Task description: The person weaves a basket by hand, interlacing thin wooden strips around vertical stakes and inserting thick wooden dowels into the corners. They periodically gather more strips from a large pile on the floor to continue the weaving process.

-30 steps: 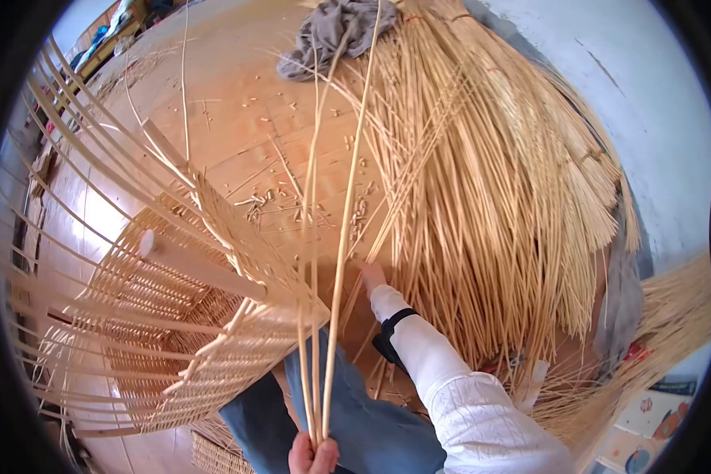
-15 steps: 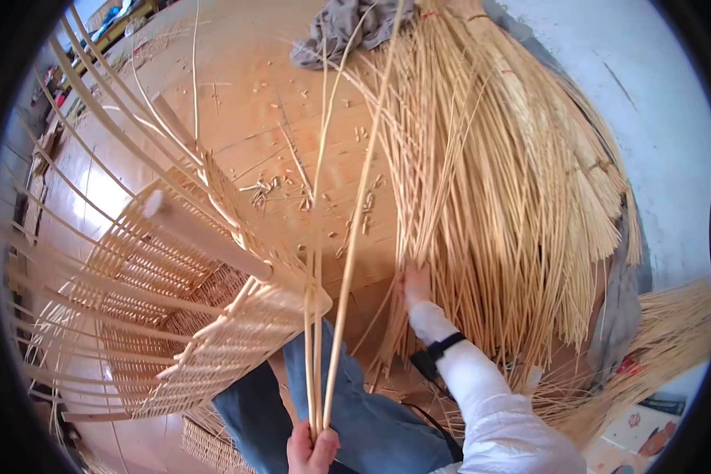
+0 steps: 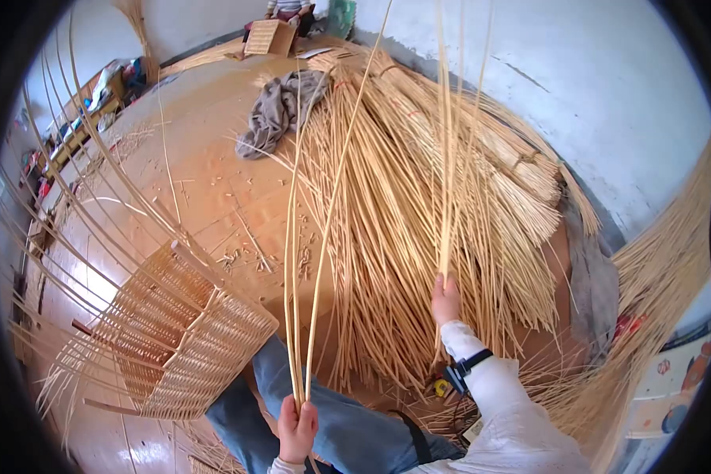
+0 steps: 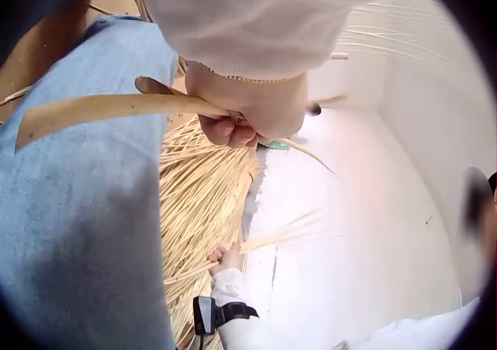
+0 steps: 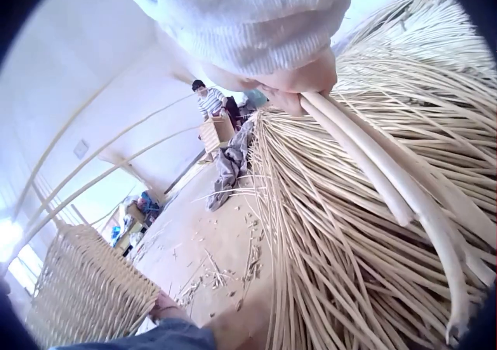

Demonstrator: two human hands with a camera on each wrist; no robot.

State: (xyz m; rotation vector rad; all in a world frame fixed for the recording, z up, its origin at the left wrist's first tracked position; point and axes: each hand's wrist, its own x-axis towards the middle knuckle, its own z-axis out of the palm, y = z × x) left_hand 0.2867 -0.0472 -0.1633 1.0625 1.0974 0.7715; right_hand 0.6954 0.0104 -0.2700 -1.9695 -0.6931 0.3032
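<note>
- My left hand (image 3: 297,430) is closed around the lower ends of a few long wicker rods (image 3: 314,316), which stand up in front of my jeans (image 3: 324,415).
- My right hand (image 3: 445,299) grips another bunch of rods (image 3: 446,237), raised over the big rod pile (image 3: 387,189).
- This pile lies on the floor (image 3: 205,170), along its wall-side edge.
- The unfinished woven basket (image 3: 221,347) is at my left, tilted, near my knee, with long stakes spreading out.
- A grey cloth (image 3: 272,118) lies at the pile's far left corner.
</note>
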